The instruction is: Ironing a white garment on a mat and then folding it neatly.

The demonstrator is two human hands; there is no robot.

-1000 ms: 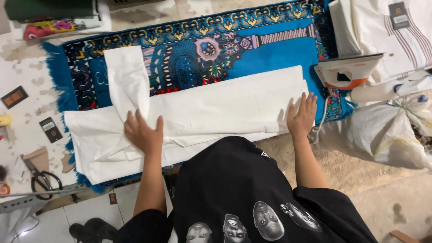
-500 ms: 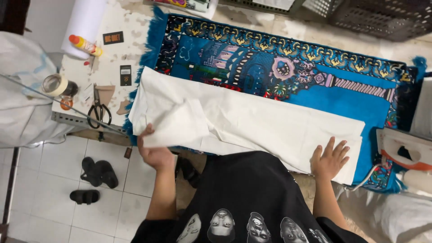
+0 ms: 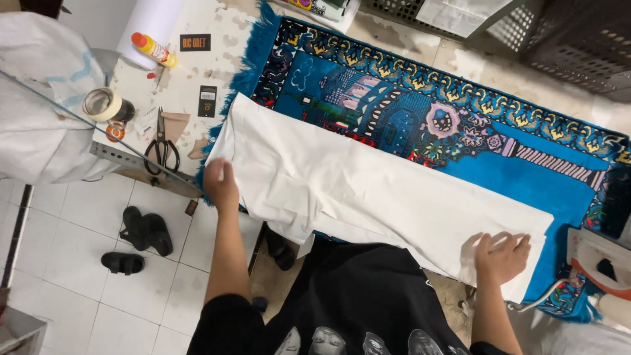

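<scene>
Cloth (image 3: 388, 197): white, folded long, lying on the blue rug (image 3: 460, 125) along the table's near edge.
Left hand (image 3: 220, 184): blurred, on the cloth's left end; grip cannot be told.
Right hand (image 3: 503, 256): released, fingers spread flat on the cloth's right end.
Scissors (image 3: 161, 148): left table edge, beside tape roll (image 3: 102, 104).
Iron (image 3: 598, 263): right edge.

left hand (image 3: 220, 184) blurred, iron (image 3: 601, 266) cut off

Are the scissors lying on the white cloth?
No, the scissors lie on the worktop left of the white cloth, apart from it.
</scene>
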